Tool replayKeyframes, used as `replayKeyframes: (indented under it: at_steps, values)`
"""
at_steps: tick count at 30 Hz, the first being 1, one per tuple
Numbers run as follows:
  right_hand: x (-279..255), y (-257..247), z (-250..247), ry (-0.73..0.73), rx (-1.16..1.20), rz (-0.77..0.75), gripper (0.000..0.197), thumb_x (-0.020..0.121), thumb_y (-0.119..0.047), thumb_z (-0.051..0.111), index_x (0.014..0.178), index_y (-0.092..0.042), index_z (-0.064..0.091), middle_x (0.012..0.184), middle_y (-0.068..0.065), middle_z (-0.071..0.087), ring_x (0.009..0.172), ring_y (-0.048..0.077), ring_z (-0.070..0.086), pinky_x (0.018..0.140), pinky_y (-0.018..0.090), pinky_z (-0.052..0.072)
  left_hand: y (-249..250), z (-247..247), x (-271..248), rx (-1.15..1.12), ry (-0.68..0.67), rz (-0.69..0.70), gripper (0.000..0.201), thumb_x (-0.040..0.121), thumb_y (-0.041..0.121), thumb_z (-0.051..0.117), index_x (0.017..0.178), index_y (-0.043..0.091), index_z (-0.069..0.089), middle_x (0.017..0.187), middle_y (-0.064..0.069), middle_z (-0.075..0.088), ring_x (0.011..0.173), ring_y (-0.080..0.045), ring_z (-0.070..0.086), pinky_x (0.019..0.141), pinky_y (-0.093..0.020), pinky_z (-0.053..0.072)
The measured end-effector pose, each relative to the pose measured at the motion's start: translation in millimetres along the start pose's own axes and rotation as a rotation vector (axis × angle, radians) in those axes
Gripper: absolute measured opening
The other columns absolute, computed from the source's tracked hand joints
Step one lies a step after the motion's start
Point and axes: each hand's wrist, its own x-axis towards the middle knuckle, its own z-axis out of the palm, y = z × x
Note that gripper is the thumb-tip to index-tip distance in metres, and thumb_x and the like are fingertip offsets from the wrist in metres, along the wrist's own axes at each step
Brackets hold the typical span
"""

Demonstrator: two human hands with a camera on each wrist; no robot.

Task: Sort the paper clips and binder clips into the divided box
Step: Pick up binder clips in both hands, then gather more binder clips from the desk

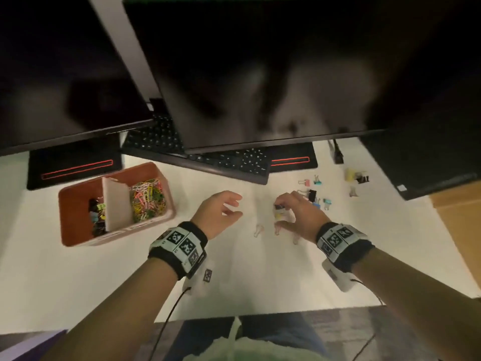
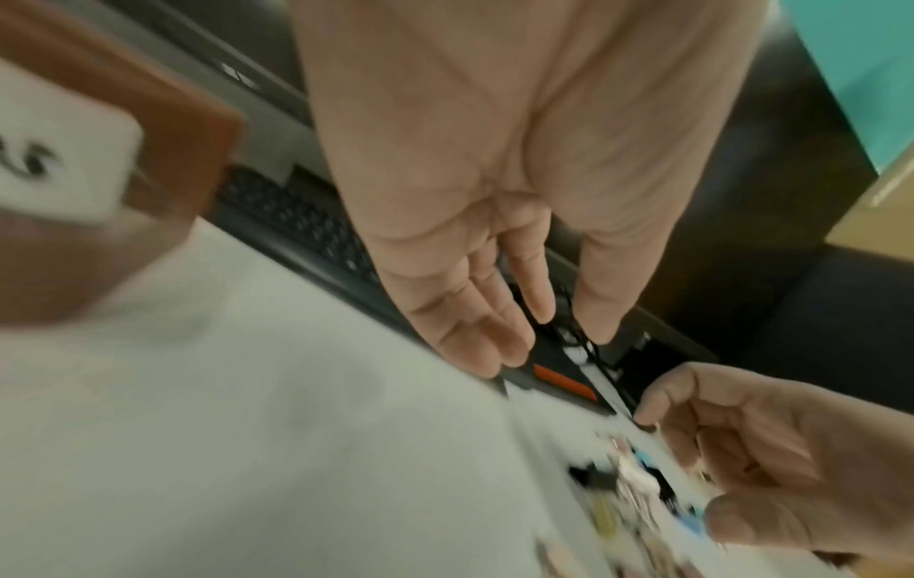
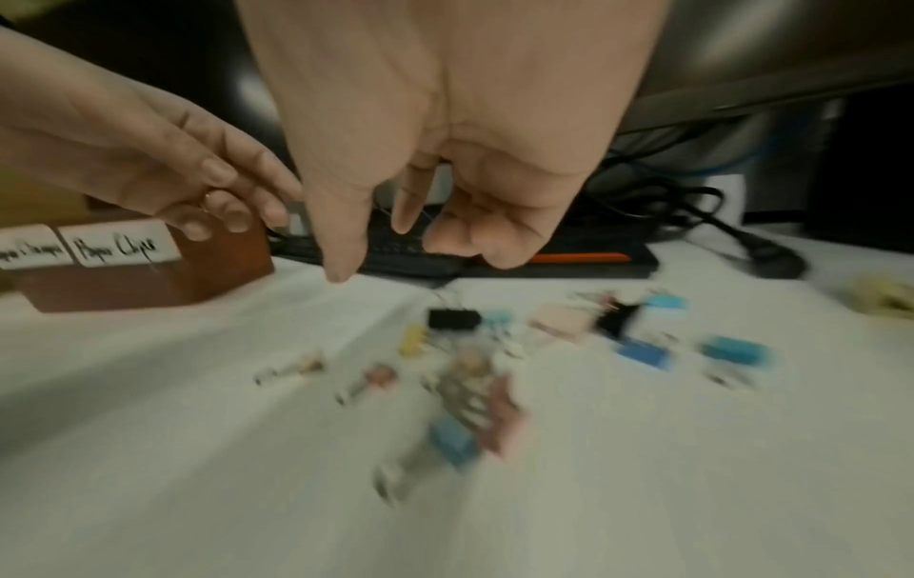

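1. The left hand hovers above the white counter, right of the divided box; its grip is spread, fingers relaxed and holding nothing.
2. The right hand hangs just right of the left one, over a small cluster of clips. Its fingers are curled downward, but the views are too blurred to tell whether the grip pinches a clip or only hovers over it.
3. The divided box stands at the left of the counter. Its right compartment holds a heap of coloured paper clips; its left compartment holds a few binder clips.
4. More binder clips lie loose on the counter, right of and beyond the right hand.
5. A few pale paper clips lie on the counter near the person, between and below the two hands.
6. A black keyboard lies at the far side, partly under a dark monitor.
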Motion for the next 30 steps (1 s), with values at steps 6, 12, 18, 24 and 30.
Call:
replayKeyframes:
  at_steps: [6, 12, 18, 24, 30]
  values:
    - [-27, 67, 8, -0.122, -0.049, 0.109, 0.068, 0.071, -0.033, 0.076, 0.126, -0.028, 0.037, 0.137, 0.005, 0.034, 0.104, 0.029, 0.057, 0.089, 0.042, 0.050, 1, 78, 15, 0.181, -0.106, -0.048, 0.041, 0.076, 0.022, 0.071, 0.114, 0.020, 0.056, 0.110, 0.000, 0.047, 0.089, -0.012, 0.051, 0.083, -0.022, 0.043]
    - [-17, 76, 22, -0.129, 0.005, -0.027, 0.069, 0.077, -0.026, 0.071, 0.136, -0.030, 0.034, 0.129, 0.004, 0.040, 0.107, 0.026, 0.054, 0.092, 0.037, 0.050, -9, 108, 20, 0.319, -0.027, -0.063, 0.021, 0.080, 0.008, 0.065, 0.101, 0.009, 0.061, 0.107, -0.004, 0.045, 0.089, -0.019, 0.055, 0.089, -0.027, 0.047]
    - [3, 72, 23, -0.132, 0.006, -0.104, 0.056, 0.079, -0.023, 0.071, 0.130, -0.028, 0.049, 0.123, 0.005, 0.042, 0.108, 0.026, 0.050, 0.099, 0.037, 0.046, -10, 111, 19, 0.351, 0.033, -0.106, 0.011, 0.078, 0.009, 0.066, 0.083, 0.014, 0.058, 0.089, -0.002, 0.050, 0.083, -0.023, 0.058, 0.081, -0.037, 0.051]
    - [10, 76, 21, -0.119, 0.058, -0.094, 0.056, 0.074, -0.022, 0.075, 0.126, -0.023, 0.053, 0.117, 0.005, 0.044, 0.103, 0.024, 0.051, 0.097, 0.036, 0.047, 2, 121, 21, 0.116, 0.066, -0.160, 0.029, 0.075, 0.004, 0.070, 0.095, 0.019, 0.056, 0.083, 0.002, 0.051, 0.069, -0.013, 0.056, 0.065, -0.012, 0.045]
    - [14, 77, 15, -0.133, 0.101, -0.089, 0.062, 0.071, -0.016, 0.078, 0.127, -0.016, 0.052, 0.126, 0.011, 0.041, 0.105, 0.027, 0.052, 0.099, 0.033, 0.046, 16, 148, 34, 0.050, 0.114, -0.178, 0.051, 0.072, 0.006, 0.072, 0.117, 0.020, 0.051, 0.101, -0.001, 0.043, 0.069, -0.010, 0.060, 0.058, -0.007, 0.044]
